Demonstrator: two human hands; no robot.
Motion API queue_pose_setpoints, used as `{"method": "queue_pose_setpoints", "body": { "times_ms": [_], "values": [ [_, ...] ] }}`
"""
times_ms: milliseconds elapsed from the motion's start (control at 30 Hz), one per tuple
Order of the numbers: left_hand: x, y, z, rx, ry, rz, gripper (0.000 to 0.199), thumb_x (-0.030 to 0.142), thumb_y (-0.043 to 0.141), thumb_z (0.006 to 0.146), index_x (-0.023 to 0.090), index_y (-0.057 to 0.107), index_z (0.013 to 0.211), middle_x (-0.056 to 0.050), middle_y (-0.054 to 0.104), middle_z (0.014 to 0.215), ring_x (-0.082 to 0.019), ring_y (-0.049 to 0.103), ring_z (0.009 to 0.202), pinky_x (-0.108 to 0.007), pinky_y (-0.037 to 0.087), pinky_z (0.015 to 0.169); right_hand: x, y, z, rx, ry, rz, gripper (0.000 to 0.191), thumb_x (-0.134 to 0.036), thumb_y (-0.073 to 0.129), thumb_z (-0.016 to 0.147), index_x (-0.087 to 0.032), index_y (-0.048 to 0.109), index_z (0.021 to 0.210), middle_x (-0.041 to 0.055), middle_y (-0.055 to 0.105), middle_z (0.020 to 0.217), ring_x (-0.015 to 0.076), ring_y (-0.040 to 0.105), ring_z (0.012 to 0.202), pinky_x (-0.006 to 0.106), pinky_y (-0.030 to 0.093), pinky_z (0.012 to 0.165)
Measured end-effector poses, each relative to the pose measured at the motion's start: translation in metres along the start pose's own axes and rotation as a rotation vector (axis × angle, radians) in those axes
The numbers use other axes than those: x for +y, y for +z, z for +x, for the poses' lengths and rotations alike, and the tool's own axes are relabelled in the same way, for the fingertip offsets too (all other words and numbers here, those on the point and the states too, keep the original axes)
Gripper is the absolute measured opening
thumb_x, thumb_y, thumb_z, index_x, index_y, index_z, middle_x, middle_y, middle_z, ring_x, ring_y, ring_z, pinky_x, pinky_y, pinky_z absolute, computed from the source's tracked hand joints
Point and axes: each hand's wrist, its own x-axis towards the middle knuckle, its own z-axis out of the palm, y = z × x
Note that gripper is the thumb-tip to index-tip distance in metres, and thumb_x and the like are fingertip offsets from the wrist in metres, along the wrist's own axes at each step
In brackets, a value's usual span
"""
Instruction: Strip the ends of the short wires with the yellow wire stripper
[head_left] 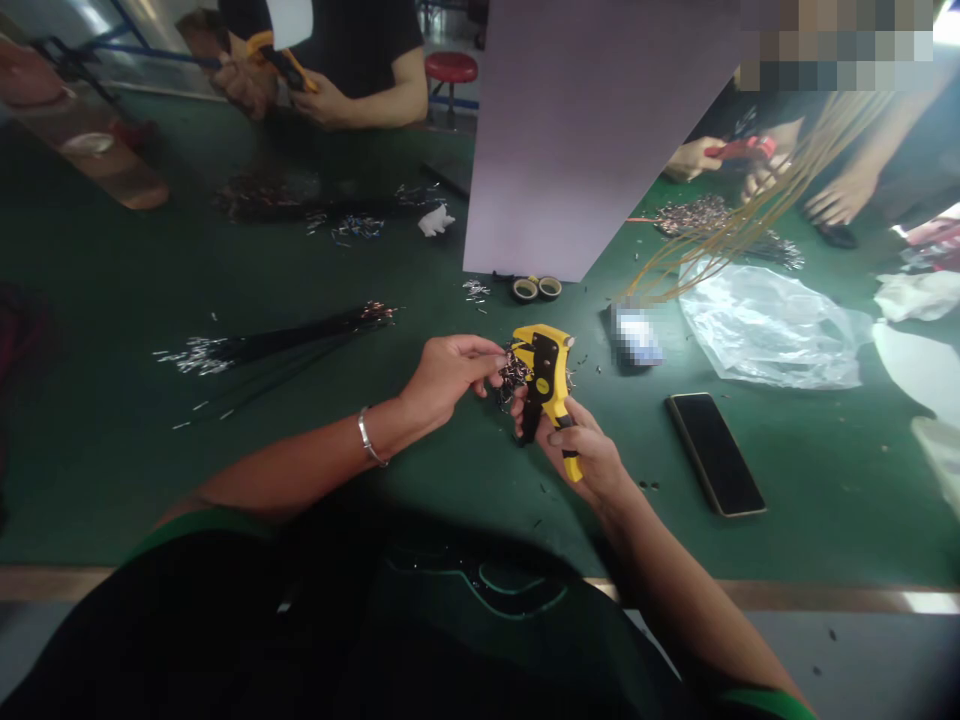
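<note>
Black top edged in green point(300, 620) fills the bottom of the frame, with a bare forearm reaching out on each side. The left hand point(450, 378), a silver bangle point(370, 437) at its wrist, is closed in a pinch on a small bunch of thin black wires with bare metal ends point(513, 380). The right hand point(581, 450) grips the handle of a yellow-and-black pistol-shaped wire stripper point(545, 370), whose head touches that bunch, so the two hands nearly meet at mid-frame above a dark green work mat point(112, 480).

Left of centre lies a long bundle of black wires with shiny tips point(277, 340). A black smartphone point(715, 454) sits to the right, below a crumpled clear plastic bag point(772, 325). Two small tape rolls point(536, 288) rest against the foot of a tall pale lilac board point(592, 140). At the top, a co-worker's hands point(277, 85) hold a yellow tool point(283, 55); at upper right, another co-worker's hand point(694, 157) holds a red tool point(742, 150).
</note>
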Motion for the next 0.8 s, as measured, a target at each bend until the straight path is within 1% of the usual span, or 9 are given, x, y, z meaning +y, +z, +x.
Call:
{"method": "queue_pose_setpoints", "body": {
  "times_ms": [67, 133, 333, 433, 533, 600, 800],
  "values": [
    [-0.0013, -0.0006, -0.0002, -0.038, -0.002, 0.035, 0.009, 0.019, 0.074, 0.072, 0.014, 0.071, 0.079, -0.002, 0.066, 0.058, -0.008, 0.051, 0.044, -0.026, 0.042, 0.047, -0.0010, 0.0005, 0.0003, 0.000, -0.006, 0.011, 0.051, -0.016, 0.055, 0.054, -0.019, 0.070, 0.102, 0.0073, 0.067, 0.093, 0.0247, 0.059, 0.085, 0.039, 0.048, 0.074],
    [-0.0020, -0.0015, -0.0003, -0.081, -0.016, 0.039, 0.010, 0.021, 0.073, 0.073, 0.014, 0.071, 0.080, -0.002, 0.067, 0.060, -0.008, 0.051, 0.043, -0.027, 0.043, 0.047, -0.0019, 0.0008, 0.0006, 0.004, -0.012, 0.015, 0.049, -0.016, 0.055, 0.054, -0.019, 0.070, 0.100, 0.0075, 0.068, 0.092, 0.0247, 0.060, 0.084, 0.039, 0.048, 0.073],
    [0.0021, -0.0019, -0.0015, -0.154, -0.047, 0.034, 0.007, 0.014, 0.068, 0.070, 0.014, 0.068, 0.077, -0.003, 0.068, 0.062, -0.008, 0.054, 0.045, -0.027, 0.045, 0.049, -0.0031, 0.0002, 0.0013, 0.043, 0.006, 0.023, 0.048, -0.017, 0.055, 0.054, -0.019, 0.069, 0.099, 0.0079, 0.068, 0.092, 0.0255, 0.060, 0.084, 0.039, 0.049, 0.071],
    [0.0047, -0.0018, -0.0022, -0.153, -0.040, 0.048, 0.003, 0.016, 0.069, 0.069, 0.015, 0.067, 0.068, -0.003, 0.067, 0.059, -0.008, 0.052, 0.043, -0.027, 0.043, 0.047, -0.0025, -0.0012, 0.0012, 0.045, 0.013, -0.001, 0.048, -0.018, 0.054, 0.055, -0.019, 0.068, 0.100, 0.0082, 0.068, 0.093, 0.0260, 0.060, 0.085, 0.041, 0.050, 0.073],
    [0.0048, -0.0023, -0.0020, -0.136, -0.025, 0.068, 0.008, 0.019, 0.069, 0.071, 0.016, 0.067, 0.064, -0.002, 0.064, 0.055, -0.007, 0.049, 0.040, -0.027, 0.040, 0.044, -0.0018, -0.0025, 0.0011, 0.030, 0.008, 0.002, 0.048, -0.017, 0.054, 0.056, -0.019, 0.067, 0.102, 0.0086, 0.068, 0.094, 0.0264, 0.061, 0.086, 0.042, 0.051, 0.075],
    [0.0045, -0.0027, -0.0018, -0.145, -0.022, 0.085, 0.010, 0.020, 0.069, 0.071, 0.016, 0.067, 0.062, -0.002, 0.063, 0.053, -0.007, 0.048, 0.039, -0.026, 0.037, 0.042, -0.0022, -0.0026, 0.0011, 0.024, -0.002, 0.014, 0.048, -0.016, 0.054, 0.056, -0.018, 0.067, 0.102, 0.0087, 0.068, 0.094, 0.0261, 0.061, 0.086, 0.043, 0.051, 0.076],
    [0.0075, -0.0012, -0.0041, -0.156, -0.062, 0.106, 0.012, 0.017, 0.067, 0.069, 0.017, 0.066, 0.057, -0.001, 0.059, 0.048, -0.007, 0.046, 0.038, -0.026, 0.034, 0.042, -0.0034, -0.0027, 0.0018, 0.043, -0.025, 0.001, 0.047, -0.016, 0.055, 0.056, -0.019, 0.068, 0.100, 0.0090, 0.069, 0.096, 0.0271, 0.062, 0.089, 0.044, 0.052, 0.079]
  ]
}}
